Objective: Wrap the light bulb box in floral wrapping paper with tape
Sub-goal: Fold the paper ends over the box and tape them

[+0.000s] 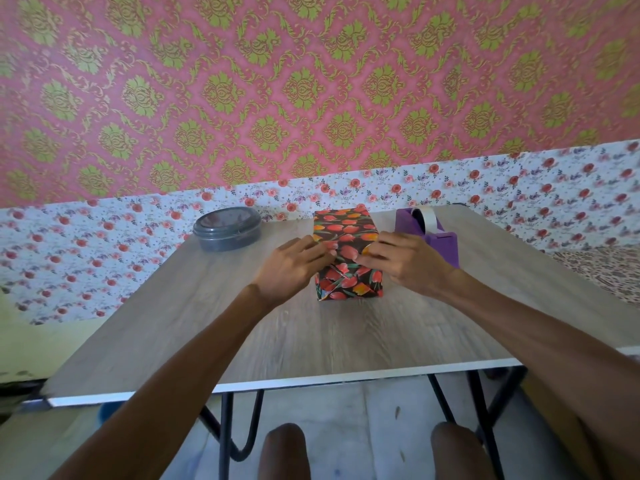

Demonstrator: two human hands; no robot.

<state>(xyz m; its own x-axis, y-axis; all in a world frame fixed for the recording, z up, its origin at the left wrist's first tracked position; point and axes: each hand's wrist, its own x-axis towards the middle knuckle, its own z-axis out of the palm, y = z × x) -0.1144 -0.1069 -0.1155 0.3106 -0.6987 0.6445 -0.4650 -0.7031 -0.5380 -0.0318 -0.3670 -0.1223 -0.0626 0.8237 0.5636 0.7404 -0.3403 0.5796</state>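
Observation:
The box (343,230), covered in dark paper with red and orange tulips, lies on the wooden table (346,334) with its long side pointing away from me. My left hand (294,265) presses flat on the near top edge from the left, fingers straight. From the right, my right hand (401,259) presses its fingertips on the same edge. The near end face shows folded paper flaps (346,285). A purple tape dispenser (433,233) with a white tape roll stands just right of the box, behind my right hand.
A round dark grey lidded container (227,228) sits at the table's back left. The table backs onto a wall with floral paper. Black metal legs (225,424) and my knees show below the near edge.

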